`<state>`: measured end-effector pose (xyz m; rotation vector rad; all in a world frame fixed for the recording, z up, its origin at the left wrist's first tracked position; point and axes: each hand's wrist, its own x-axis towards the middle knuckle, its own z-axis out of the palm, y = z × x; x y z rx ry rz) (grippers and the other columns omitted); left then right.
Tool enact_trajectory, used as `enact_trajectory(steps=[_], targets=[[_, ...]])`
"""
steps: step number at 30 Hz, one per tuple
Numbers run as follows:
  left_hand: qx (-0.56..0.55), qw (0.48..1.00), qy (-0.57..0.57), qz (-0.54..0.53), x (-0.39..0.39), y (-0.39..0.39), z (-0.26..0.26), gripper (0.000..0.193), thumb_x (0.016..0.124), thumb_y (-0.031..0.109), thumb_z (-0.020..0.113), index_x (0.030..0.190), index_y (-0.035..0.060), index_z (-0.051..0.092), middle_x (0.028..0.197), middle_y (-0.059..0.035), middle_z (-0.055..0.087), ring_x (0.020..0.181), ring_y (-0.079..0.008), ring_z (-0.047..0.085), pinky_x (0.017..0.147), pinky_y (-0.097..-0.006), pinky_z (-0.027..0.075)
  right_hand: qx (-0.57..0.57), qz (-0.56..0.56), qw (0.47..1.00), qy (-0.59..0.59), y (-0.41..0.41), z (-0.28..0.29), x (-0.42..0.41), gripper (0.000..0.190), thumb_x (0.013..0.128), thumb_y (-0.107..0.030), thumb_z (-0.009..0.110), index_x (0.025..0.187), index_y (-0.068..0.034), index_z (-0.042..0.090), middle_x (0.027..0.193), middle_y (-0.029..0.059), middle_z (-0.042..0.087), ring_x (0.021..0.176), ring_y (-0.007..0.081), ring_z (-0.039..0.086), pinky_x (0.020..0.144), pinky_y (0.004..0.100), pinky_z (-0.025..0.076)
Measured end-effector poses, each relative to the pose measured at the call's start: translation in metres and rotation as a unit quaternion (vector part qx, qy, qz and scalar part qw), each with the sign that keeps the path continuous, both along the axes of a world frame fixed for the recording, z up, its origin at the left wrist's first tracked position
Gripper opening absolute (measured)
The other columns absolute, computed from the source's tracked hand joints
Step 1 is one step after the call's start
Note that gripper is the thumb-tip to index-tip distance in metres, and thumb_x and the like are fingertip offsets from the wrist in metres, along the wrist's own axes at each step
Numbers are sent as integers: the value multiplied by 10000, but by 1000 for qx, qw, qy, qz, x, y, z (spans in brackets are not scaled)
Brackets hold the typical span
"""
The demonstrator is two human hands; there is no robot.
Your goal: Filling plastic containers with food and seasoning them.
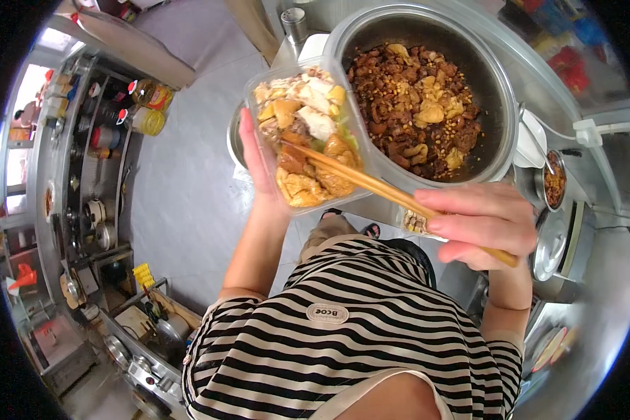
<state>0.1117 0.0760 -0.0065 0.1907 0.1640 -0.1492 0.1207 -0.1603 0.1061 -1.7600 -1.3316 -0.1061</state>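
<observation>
My left hand supports a clear plastic food container from its left side and below. In it lie pale sliced meat, golden-brown fried pieces and a bit of green vegetable along the right side. A pair of wooden chopsticks is gripped in my right hand. Their tips reach into the container at a reddish-brown piece of meat; whether they pinch it I cannot tell. Just beyond the container stands a large round metal pot of braised meat with yellowish beans.
A metal shaker stands behind the container. To the right are a small metal pot of minced food with a spoon and a lidded pot. Oil bottles and shelves line the left. A stove sits lower left.
</observation>
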Motion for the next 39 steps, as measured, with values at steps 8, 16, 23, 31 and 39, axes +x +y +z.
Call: enact_trajectory(steps=[8, 16, 23, 31, 39], targets=[[47, 998, 19, 48, -2, 21, -21, 686, 832, 576, 377, 1268, 47, 383, 1252, -121, 447, 1109, -288, 456, 950, -416, 359, 105, -370, 885, 264, -31, -27, 65, 229, 870, -153, 522, 957, 26, 634, 918, 117, 645, 784, 160, 631, 649, 240, 532], [71, 996, 4, 57, -1, 25, -30, 691, 837, 574, 370, 1281, 45, 366, 1290, -120, 416, 1148, -288, 432, 967, -416, 350, -11, -330, 899, 287, -28, -112, 122, 272, 870, -224, 540, 961, 15, 633, 918, 93, 638, 813, 139, 615, 674, 247, 528], [87, 992, 6, 86, -5, 28, -28, 689, 841, 574, 362, 1285, 47, 359, 1290, -120, 414, 1146, -287, 434, 961, -412, 359, 163, -410, 823, 358, -48, -109, 145, 334, 813, -282, 621, 812, 53, 624, 784, 129, 636, 605, 180, 632, 552, 252, 536], [27, 997, 12, 75, -1, 27, -26, 711, 831, 585, 374, 1293, 45, 356, 1288, -138, 413, 1124, -301, 453, 938, -441, 378, 263, -385, 749, 471, -73, -84, 127, 339, 829, -293, 605, 884, 40, 570, 840, 180, 617, 705, 227, 641, 585, 252, 539], [11, 1000, -7, 19, 5, 12, -15, 729, 804, 634, 364, 1275, 78, 380, 1254, -124, 441, 1102, -297, 457, 919, -435, 389, 231, -229, 793, 515, -25, -32, 63, 324, 885, -295, 507, 866, 22, 572, 901, 217, 617, 665, 219, 638, 559, 244, 543]])
